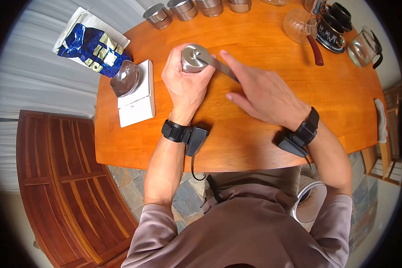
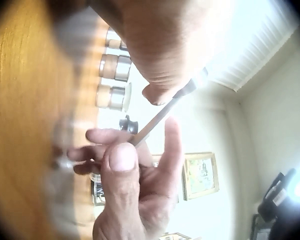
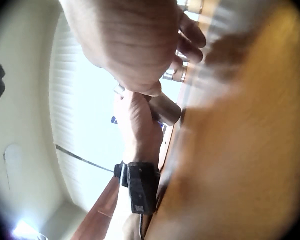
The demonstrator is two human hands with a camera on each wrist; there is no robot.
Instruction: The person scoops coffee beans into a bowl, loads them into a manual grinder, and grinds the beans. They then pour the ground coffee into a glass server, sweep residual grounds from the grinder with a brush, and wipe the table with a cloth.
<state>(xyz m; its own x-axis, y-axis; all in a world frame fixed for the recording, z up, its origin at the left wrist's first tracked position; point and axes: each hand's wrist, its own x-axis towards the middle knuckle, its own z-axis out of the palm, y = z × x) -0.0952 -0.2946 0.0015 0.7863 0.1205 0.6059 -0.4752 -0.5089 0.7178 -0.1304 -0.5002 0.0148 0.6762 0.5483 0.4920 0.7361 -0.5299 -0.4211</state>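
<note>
My left hand [image 1: 185, 87] is wrapped around a silver hand coffee grinder [image 1: 190, 67], held upright near the far middle of the wooden table. From its round top, the flat metal crank handle [image 1: 222, 68] runs toward my right hand [image 1: 270, 94]. That hand meets the crank's outer end, index finger stretched along it and thumb spread lower. In the left wrist view the crank handle [image 2: 155, 121] passes between thumb and fingers; its knob is hidden. The right wrist view shows the grinder's body [image 3: 165, 110] tilted, its lower end close over the tabletop.
Left on the table [image 1: 236, 138], a dark translucent bowl [image 1: 126, 79] sits on a white slab [image 1: 136, 109], beside a blue bag [image 1: 91, 49]. Several metal cups [image 1: 183, 10] line the far edge. Far right are a red-handled glass pot [image 1: 299, 27], black mugs [image 1: 330, 31] and a glass carafe [image 1: 361, 49].
</note>
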